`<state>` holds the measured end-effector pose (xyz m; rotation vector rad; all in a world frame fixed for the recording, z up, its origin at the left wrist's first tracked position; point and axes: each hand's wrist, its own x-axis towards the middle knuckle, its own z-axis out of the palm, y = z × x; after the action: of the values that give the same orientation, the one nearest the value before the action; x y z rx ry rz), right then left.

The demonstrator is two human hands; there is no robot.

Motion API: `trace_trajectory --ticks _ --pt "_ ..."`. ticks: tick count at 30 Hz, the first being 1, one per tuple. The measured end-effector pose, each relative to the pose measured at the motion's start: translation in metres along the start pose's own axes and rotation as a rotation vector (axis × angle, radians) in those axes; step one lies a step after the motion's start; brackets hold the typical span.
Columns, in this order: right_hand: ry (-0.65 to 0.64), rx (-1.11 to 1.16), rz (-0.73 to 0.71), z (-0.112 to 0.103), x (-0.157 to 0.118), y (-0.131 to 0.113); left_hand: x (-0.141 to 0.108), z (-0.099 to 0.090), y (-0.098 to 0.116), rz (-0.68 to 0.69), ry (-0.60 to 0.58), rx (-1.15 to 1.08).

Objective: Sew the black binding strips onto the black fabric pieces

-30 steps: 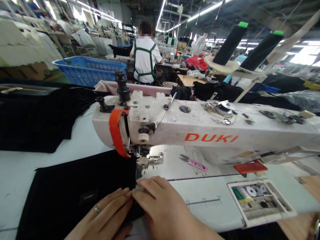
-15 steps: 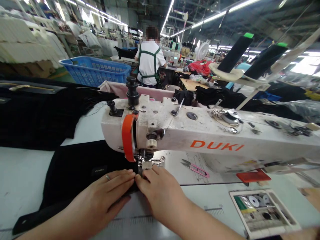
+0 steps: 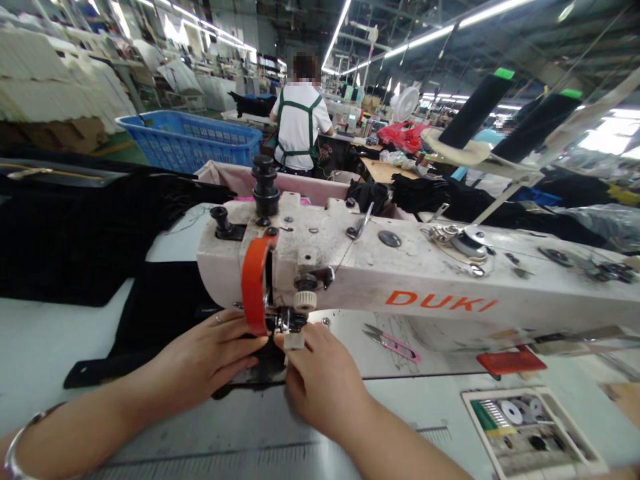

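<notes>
Pale tabletop (image 3: 40,353): left hand (image 3: 210,351) on black cloth (image 3: 163,300), right hand (image 3: 323,377) beside it (can't tell either grip's closure).

Bare hands (image 3: 213,350), the left with silvery ring (image 3: 219,319) and wrist bangle (image 3: 10,457)

Garment workshop: sewing machine (image 3: 360,267), thread cones (image 3: 476,112)
</notes>
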<state>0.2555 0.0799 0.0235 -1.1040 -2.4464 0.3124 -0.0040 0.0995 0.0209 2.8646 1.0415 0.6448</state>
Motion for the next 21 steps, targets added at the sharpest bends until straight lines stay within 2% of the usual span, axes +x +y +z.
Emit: trace_trajectory --ticks 3,6,10,15,21 --pt "0.125 0.017 0.045 -0.001 0.003 0.004 -0.007 -0.003 -0.018 -0.018 -0.012 -0.050" --pt "0.099 -0.079 0.087 -0.002 0.008 0.008 -0.012 -0.003 -0.023 -0.039 0.001 -0.074" --pt "0.077 -0.134 0.100 -0.001 0.008 0.007 -0.011 0.005 0.000 -0.082 0.089 -0.058" --pt "0.087 0.024 -0.119 0.007 0.003 0.001 0.000 0.011 0.034 -0.133 0.238 0.005" --pt "0.124 0.021 -0.165 0.015 0.001 0.006 0.008 0.013 0.033 -0.110 0.223 0.013"
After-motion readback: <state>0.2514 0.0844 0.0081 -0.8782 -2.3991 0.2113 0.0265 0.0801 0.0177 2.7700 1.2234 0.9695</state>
